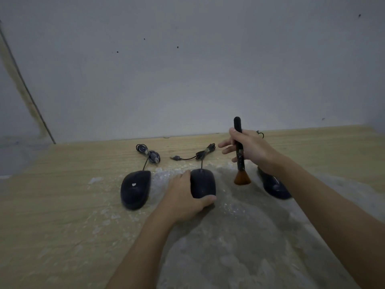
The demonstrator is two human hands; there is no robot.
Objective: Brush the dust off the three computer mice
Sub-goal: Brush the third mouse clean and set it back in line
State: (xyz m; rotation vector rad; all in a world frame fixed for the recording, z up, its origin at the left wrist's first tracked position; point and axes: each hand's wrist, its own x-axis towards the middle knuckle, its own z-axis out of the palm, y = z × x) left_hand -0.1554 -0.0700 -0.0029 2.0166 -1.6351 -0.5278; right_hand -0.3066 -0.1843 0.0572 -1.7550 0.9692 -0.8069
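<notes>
Dim light. Pale wooden worktop (62,205) runs back to a plain grey-white wall (187,69) marked with a few small dark specks. A thin dark line runs slantwise down the wall at the far left corner, with a yellowish stain beside it. A crinkled clear plastic sheet (239,236) covers the middle and near right of the worktop.

Three black mice lie in a row toward the far edge. Left mouse (135,189): a small white mark on top, partly on the sheet's left edge, its bundled cable (149,153) behind it. Middle mouse (203,183): on the sheet, cable (200,153) coiled behind it near the far edge. Right mouse (273,185): partly hidden by the right forearm.

Left hand (183,197) cups the middle mouse, fingers along its left side, thumb at its near end. Right hand (248,148) is closed round the dark handle of a brush (239,151), held nearly upright. Orange bristles point down between the middle and right mice; whether they touch the sheet I cannot tell.
</notes>
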